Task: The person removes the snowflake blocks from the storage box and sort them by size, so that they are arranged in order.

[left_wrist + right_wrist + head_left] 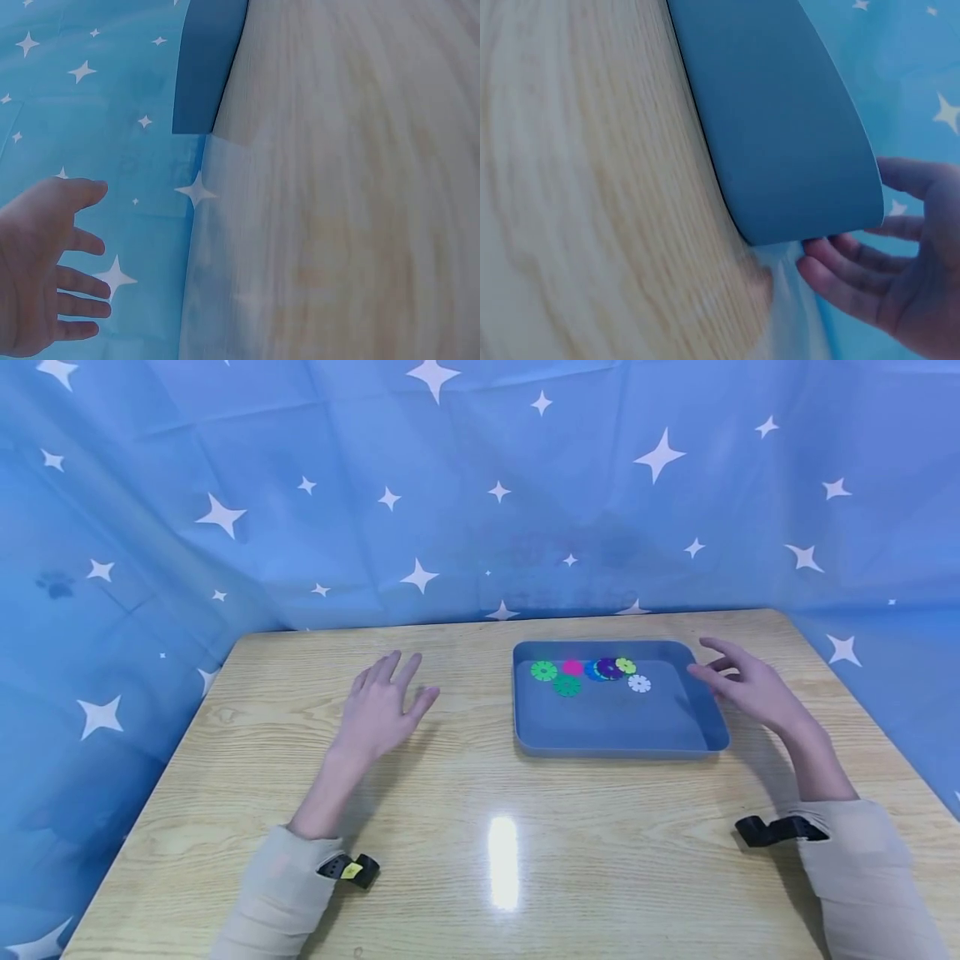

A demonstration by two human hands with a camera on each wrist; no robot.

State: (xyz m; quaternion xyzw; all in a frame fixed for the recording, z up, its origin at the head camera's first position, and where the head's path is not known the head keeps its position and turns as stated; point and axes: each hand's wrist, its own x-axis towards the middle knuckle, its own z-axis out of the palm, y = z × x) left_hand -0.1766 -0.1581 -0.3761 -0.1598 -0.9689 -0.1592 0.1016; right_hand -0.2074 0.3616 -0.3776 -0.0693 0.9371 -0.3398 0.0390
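A grey-blue rectangular tray (607, 727) lies right of the table's middle. Inside, towards its back, are several notched plastic discs: a light green disc (543, 671), a darker green disc (567, 685), a pink disc (572, 667), a purple disc (608, 669) overlapping a blue one, a yellow-green disc (626, 666) and a white disc (639, 683). My right hand (750, 685) is at the tray's right rim, fingers loosely bent; whether it touches the rim is unclear. Left of the tray, my left hand (378, 706) hovers over the table, fingers spread and holding nothing.
The light wood table (450, 810) carries a bright light reflection at its front. A blue curtain (480, 485) with white stars hangs behind and along the sides. Black wrist devices sit at both sleeves, the left device (351, 869) and the right device (780, 831).
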